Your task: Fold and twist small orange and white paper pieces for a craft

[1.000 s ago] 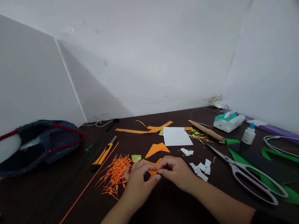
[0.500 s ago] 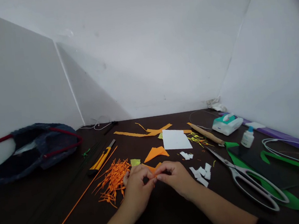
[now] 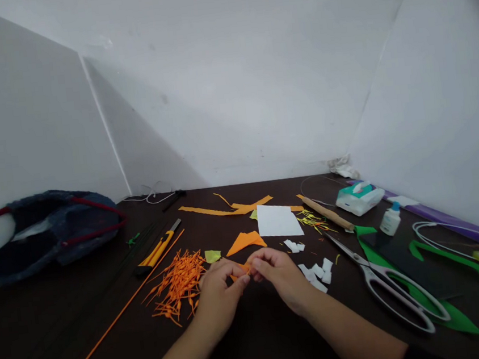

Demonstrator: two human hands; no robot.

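Close together at the front middle of the dark table, my left hand (image 3: 221, 293) and my right hand (image 3: 277, 275) pinch a small piece of orange crepe paper (image 3: 245, 268) between their fingertips. Most of that piece is hidden behind the fingers. Just left of my left hand lies a heap of thin twisted orange paper pieces (image 3: 181, 280). Beyond the hands rest a folded orange paper piece (image 3: 246, 241) and a small yellow-green paper square (image 3: 213, 256). Small white paper pieces (image 3: 318, 273) lie to the right of my right hand.
Large scissors (image 3: 384, 278) lie on green paper (image 3: 455, 317) at right, near a glue bottle (image 3: 390, 220) and a tissue pack (image 3: 359, 198). A yellow box cutter (image 3: 157, 251) and a long orange stick (image 3: 117, 323) lie left. A white sheet (image 3: 278, 221) is behind.
My fingertips have shifted on the orange paper, and my right hand has rolled slightly and risen. The whole view has moved a little, so the table's things appear slightly further left.
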